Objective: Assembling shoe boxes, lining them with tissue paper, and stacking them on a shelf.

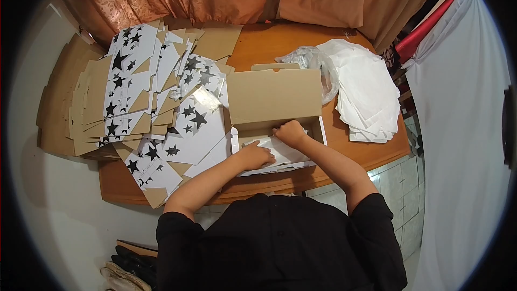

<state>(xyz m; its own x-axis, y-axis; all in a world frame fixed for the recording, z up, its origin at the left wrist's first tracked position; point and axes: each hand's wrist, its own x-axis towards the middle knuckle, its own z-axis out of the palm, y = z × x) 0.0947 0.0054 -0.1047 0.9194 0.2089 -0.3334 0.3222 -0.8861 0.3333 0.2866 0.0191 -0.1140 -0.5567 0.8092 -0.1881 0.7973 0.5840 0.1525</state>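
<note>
An open cardboard box stands before me on the table, its brown lid raised at the back and its outer walls white. White tissue-like paper lies inside it. My left hand rests at the box's left front, fingers stretched over the paper. Farther back inside the box, my right hand is closed with the fingers curled down; whatever they grip, if anything, is hidden beneath them.
Flat box blanks, white with black stars and brown on the other side, are heaped across the left of the wooden table. A clear plastic bag lies behind the box, beside stacked white paper sheets at right.
</note>
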